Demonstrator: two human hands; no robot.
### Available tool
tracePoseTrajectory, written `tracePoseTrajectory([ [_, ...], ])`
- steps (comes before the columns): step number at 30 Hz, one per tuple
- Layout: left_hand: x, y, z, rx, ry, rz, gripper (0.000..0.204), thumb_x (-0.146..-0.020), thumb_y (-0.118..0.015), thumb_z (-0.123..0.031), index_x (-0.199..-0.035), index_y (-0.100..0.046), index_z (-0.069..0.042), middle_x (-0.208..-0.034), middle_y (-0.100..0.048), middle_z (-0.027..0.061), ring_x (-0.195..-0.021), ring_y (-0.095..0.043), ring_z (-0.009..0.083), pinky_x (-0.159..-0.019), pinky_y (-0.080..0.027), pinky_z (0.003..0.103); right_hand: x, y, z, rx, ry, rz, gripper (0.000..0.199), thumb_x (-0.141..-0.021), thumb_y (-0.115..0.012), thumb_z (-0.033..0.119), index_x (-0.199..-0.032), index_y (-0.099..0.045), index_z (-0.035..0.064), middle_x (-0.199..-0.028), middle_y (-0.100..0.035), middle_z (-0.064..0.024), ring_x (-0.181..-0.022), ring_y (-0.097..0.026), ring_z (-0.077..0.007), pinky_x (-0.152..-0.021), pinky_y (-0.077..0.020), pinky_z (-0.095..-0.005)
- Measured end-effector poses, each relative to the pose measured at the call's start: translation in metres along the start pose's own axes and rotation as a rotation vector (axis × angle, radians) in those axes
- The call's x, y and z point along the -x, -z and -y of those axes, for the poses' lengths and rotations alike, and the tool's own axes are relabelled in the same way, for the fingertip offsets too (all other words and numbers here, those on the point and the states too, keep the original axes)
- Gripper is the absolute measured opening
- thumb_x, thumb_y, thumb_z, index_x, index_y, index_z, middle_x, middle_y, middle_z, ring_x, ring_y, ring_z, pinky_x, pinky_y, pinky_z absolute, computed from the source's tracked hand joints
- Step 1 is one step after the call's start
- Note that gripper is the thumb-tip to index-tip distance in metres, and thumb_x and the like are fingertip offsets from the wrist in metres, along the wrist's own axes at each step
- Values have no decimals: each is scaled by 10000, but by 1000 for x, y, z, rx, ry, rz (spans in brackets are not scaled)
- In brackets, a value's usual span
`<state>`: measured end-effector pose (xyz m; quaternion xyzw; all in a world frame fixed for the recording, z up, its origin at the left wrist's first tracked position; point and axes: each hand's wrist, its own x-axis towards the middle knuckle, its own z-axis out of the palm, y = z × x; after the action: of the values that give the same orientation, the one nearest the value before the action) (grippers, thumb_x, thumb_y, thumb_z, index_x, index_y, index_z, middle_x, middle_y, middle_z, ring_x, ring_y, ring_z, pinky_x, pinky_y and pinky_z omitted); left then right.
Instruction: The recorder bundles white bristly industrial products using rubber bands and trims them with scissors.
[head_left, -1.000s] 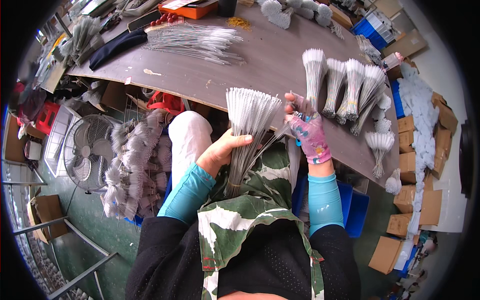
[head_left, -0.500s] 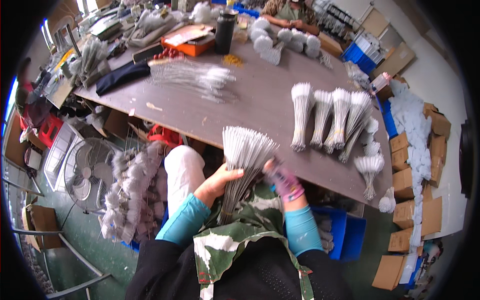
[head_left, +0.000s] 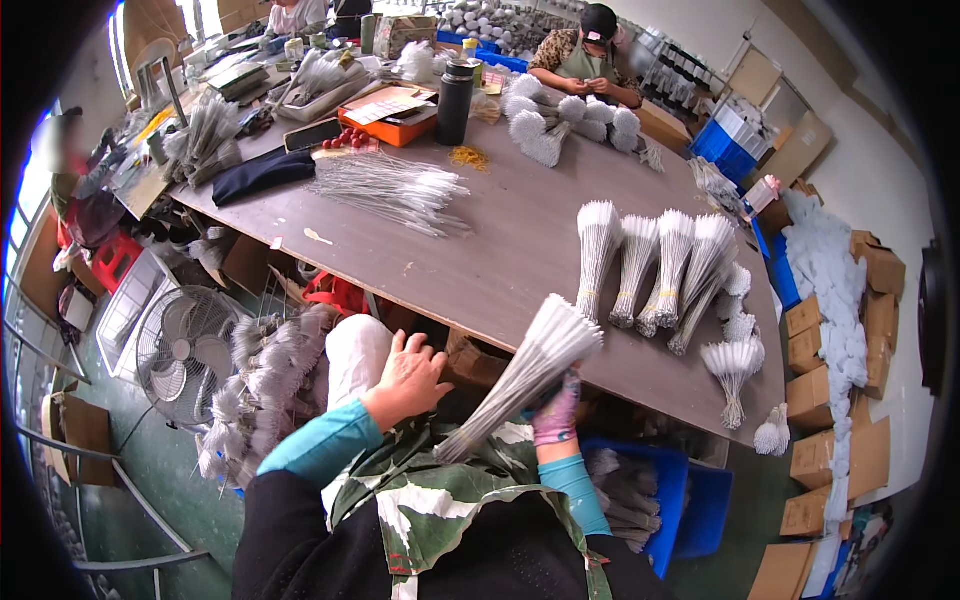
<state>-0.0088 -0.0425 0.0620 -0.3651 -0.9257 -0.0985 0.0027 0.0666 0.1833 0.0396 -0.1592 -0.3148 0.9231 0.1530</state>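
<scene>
My right hand [head_left: 556, 408], in a pink patterned glove, holds a thick bundle of thin white-tipped wire brushes [head_left: 530, 372]. The bundle tilts, white tips up to the right and bare stems down toward my camouflage apron. It hides part of the gloved fingers. My left hand [head_left: 408, 378] is bare and empty, its fingers spread above my left knee near the table edge. Loose brushes of the same sort [head_left: 390, 190] lie across the table at the left. Several gathered bundles [head_left: 655, 265] stand on the table at the right, beyond my right hand.
A dark bottle [head_left: 455, 105], an orange tray [head_left: 390, 122] and yellow rubber bands [head_left: 468, 157] are on the table. A co-worker [head_left: 588, 65] sits across it by more bundles. A fan [head_left: 180, 348] stands at my left. Blue bins [head_left: 668, 510] sit low at my right.
My left hand has let go of the bundle and moved left, opening. My right hand has taken hold of the bundle, which now leans further to the right.
</scene>
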Motion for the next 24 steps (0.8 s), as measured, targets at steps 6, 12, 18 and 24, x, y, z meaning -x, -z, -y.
tracePoseTrajectory([
  [6,17,-44,38,-393,-99,513,368,-715,-631,-343,-949,-632,-59,-816,-641,70,-893,-615,284,-1002,-245,574,5,-9,32,-73,20,-103,613,-778,-593,565,-1206,-525,130,-1097,-610,-33,-875,-610,-233,-674,-523,-349],
  [12,21,10,70,-272,189,-9,99,-675,-572,-114,-727,-643,-68,-789,-635,95,-849,-616,261,-879,-423,416,4,-5,42,-87,27,-9,647,-805,-552,581,-1254,-476,122,-1148,-569,-71,-937,-581,-260,-729,-491,-397],
  [18,142,64,159,-120,800,-543,105,-742,-596,-153,-804,-665,-105,-836,-595,99,-850,-571,304,-733,-469,403,2,-21,31,-110,55,95,693,-820,-547,566,-1323,-415,107,-1242,-525,-119,-1063,-552,-306,-892,-476,-464],
  [24,173,40,146,-156,920,-369,350,-741,-687,-192,-1072,-623,-98,-1091,-562,104,-1043,-514,289,-856,-452,403,3,-39,0,-107,-173,120,596,-795,-613,457,-1270,-466,129,-1233,-540,-64,-1053,-563,-268,-860,-498,-432],
])
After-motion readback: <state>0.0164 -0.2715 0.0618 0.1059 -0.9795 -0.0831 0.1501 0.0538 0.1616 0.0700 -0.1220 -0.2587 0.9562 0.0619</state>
